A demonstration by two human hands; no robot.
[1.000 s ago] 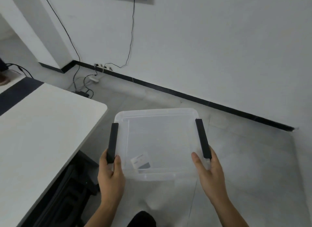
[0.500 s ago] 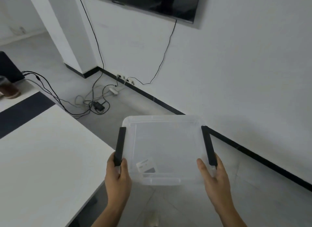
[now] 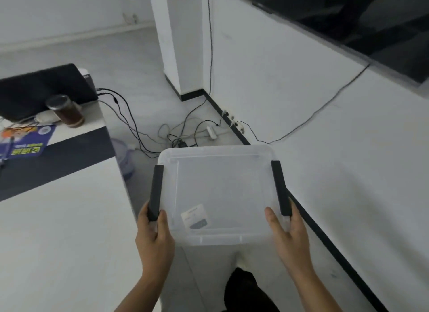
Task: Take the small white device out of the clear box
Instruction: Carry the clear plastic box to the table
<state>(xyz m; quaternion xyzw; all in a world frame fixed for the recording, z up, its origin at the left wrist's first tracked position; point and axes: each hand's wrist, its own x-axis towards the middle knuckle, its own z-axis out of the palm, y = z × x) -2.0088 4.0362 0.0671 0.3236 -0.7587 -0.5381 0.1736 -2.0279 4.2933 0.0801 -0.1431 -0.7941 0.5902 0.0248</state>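
Overhead, head view: a person carries a lidded clear box above the floor, beside a white table.
Clear box (image 3: 222,191): translucent plastic, lid on, a black latch bar along each side; held level between both hands, off any surface.
Small white device (image 3: 194,216): lies flat inside the box near its front-left corner, seen through the lid; white with a grey patch at its near end.
Left hand (image 3: 154,238): wrapped around the near end of the left latch (image 3: 156,192), thumb on the lid, fingers curled under the edge.
Right hand (image 3: 287,237): gripping the near right corner, thumb laid on the lid, fingers around the lower end of the right latch (image 3: 280,187).
White table (image 3: 58,230): left of the box, crossed by a black band; a jar of dark liquid (image 3: 66,110), a blue leaflet (image 3: 27,142) and a black laptop (image 3: 44,88) sit at its far end.
Floor: tangled cables (image 3: 185,135) and a white power strip (image 3: 211,132) lie by the wall.
Wall: a dark screen (image 3: 362,19) hangs upper right.
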